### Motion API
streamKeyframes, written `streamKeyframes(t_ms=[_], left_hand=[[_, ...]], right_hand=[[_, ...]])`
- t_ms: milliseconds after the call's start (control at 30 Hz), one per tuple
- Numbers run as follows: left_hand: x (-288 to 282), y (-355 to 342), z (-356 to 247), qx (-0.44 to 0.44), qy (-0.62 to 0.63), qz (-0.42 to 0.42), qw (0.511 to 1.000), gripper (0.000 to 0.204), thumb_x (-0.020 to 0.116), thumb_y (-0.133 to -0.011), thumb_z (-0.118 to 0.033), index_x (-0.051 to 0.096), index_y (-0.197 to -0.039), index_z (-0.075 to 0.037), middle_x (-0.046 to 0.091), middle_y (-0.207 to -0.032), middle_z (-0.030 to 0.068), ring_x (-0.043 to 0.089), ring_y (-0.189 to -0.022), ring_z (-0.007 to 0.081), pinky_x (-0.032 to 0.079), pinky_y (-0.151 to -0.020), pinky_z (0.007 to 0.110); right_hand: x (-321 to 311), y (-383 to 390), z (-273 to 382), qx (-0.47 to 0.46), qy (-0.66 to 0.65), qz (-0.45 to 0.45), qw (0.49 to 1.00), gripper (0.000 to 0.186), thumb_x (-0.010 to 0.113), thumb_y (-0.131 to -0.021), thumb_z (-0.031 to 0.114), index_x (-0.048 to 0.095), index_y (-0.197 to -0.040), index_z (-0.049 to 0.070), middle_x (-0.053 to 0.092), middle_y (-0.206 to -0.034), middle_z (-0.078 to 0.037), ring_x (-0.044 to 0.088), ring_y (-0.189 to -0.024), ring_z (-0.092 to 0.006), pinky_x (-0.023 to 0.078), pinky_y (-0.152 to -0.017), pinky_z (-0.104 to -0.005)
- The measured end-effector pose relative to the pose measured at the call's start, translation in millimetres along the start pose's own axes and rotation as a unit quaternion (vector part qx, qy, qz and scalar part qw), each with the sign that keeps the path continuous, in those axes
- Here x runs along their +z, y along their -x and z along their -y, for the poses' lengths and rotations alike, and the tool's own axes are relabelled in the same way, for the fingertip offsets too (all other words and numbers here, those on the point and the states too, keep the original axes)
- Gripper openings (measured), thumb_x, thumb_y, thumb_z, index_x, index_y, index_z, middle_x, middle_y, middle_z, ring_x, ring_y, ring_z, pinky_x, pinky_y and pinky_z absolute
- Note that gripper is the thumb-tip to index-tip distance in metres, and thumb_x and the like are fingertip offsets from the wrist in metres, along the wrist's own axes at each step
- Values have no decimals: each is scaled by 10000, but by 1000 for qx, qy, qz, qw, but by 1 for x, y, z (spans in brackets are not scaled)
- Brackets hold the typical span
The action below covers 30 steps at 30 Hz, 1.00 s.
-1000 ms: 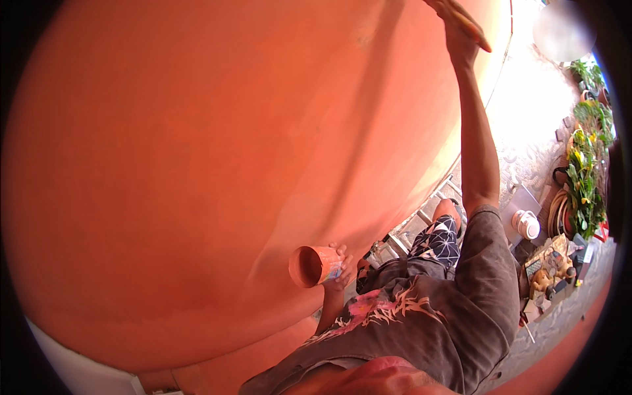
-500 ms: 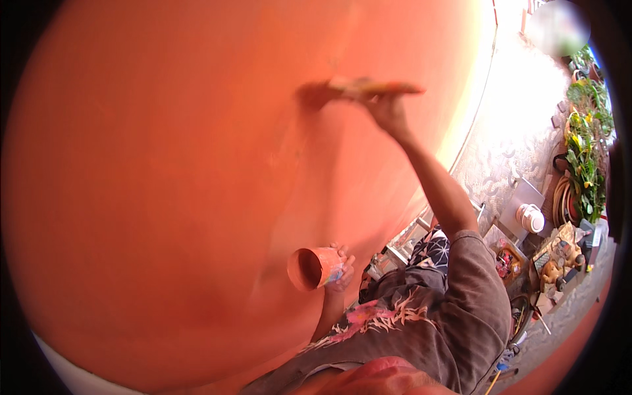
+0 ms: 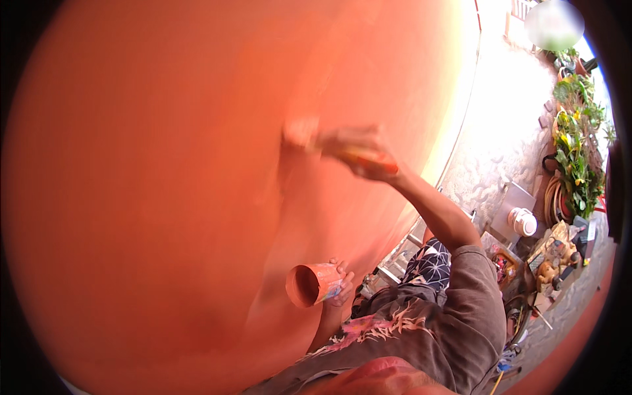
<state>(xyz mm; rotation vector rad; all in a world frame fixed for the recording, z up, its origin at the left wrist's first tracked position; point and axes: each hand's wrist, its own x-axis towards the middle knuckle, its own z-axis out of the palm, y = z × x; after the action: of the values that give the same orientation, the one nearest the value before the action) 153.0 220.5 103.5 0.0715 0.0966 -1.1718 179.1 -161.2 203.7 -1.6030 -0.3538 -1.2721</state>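
Note:
A large orange wall (image 3: 164, 184) fills the left and middle of the view. My right hand (image 3: 359, 148), smeared by motion, grips a paintbrush (image 3: 301, 131) by its orange and yellow handle. The wide bristles point left and seem to touch the wall, with a shadow just below them. Lower down, my left hand (image 3: 341, 284) has its fingers wrapped round an orange paint-smeared cup (image 3: 313, 284). The cup is tilted, its mouth facing left toward the wall. Its inside looks dark orange; how much paint it holds I cannot tell.
A metal ladder (image 3: 398, 263) stands below me beside the wall. On the ground to the right are a white round container (image 3: 522, 222), a coiled hose (image 3: 555, 197), a box of assorted items (image 3: 503, 263) and potted plants (image 3: 576, 151).
My right hand has brought the brush down and slightly left along the wall, and the handle now slants downward to the right. The cup in my left hand has barely moved.

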Motion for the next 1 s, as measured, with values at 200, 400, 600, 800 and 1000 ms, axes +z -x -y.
streamKeyframes(t_ms=[200,400,600,800,1000], left_hand=[[-26,-10,-22,-16,-12,0,1000,396,534,-987,-321,476,-1299,-85,500,-1135,164,532,-857,335,503,-398,285],[-30,-15,-24,-29,-3,10,1000,365,519,-994,-277,474,-1302,-86,476,-1142,154,509,-870,342,477,-391,298],[-34,-16,-27,-42,-10,14,999,398,559,-974,-302,474,-1300,-90,478,-1139,156,515,-879,346,480,-407,295],[-45,-24,-31,-31,-36,2,999,423,547,-980,-351,459,-1304,-94,493,-1118,159,551,-848,344,501,-409,289],[-24,-46,-9,-43,-27,56,997,402,541,-989,-325,468,-1302,-83,491,-1125,158,543,-864,336,514,-444,319]], right_hand=[[-45,4,-128,131,-11,-143,981,287,595,-1006,226,628,-1167,-9,668,-1084,-100,615,-1020,-211,492,-910,-363],[-161,-88,-185,-131,-174,-349,911,59,685,-910,22,718,-890,-22,740,-1004,-205,732,-914,-288,590,-826,-398],[-63,-32,-131,-34,248,-268,931,170,641,-906,14,736,-1030,81,742,-1047,-89,726,-889,-236,568,-678,-320],[-25,1,-59,104,-85,56,989,133,680,-917,81,706,-1032,21,734,-1009,-101,691,-964,-246,531,-842,-366],[-186,-67,-228,111,183,-324,922,269,609,-967,226,620,-1033,-35,618,-890,-43,571,-844,-124,490,-740,-306]])
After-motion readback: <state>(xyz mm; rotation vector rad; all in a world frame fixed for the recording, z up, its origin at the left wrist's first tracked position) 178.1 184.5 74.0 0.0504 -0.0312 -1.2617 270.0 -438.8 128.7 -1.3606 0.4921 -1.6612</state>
